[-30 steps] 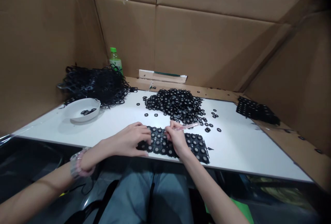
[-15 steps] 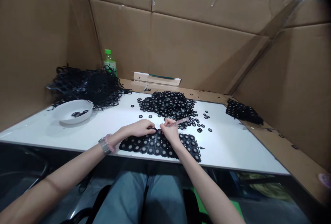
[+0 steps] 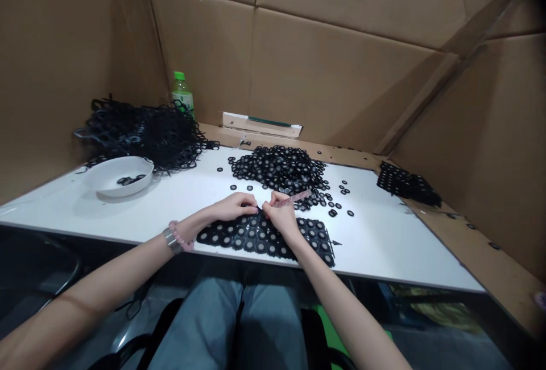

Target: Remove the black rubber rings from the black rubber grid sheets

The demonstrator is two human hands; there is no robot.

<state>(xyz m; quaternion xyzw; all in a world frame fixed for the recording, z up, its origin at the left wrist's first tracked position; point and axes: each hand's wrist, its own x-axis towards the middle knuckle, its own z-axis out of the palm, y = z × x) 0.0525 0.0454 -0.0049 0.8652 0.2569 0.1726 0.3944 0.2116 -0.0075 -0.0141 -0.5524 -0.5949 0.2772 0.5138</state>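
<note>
A black rubber-like sheet (image 3: 318,236) with rows of round, grey-centred pieces lies along the table's front edge. My left hand (image 3: 234,208) is closed at its far edge, thumb and fingers pinching the sheet there. Close beside it, my right hand (image 3: 281,216) grips a slim pinkish, see-through pen-like tool (image 3: 301,196). The tool's back end points up to the right; its tip is hidden by my fingers, low at the sheet's edge. Just beyond both hands rises a heap of small black rings (image 3: 277,166), with several loose ones scattered around it.
A white bowl (image 3: 91,183) with a few black pieces stands at the left. Behind it are a tangle of black webbing (image 3: 143,131) and a green-capped bottle (image 3: 182,92). Another black perforated sheet (image 3: 407,183) lies at the right. Cardboard walls (image 3: 333,68) enclose the white table (image 3: 396,245).
The camera view has tilted down slightly. Both hands stay at the sheet's far edge, with the right hand's grip on the pen-like tool almost unchanged.
</note>
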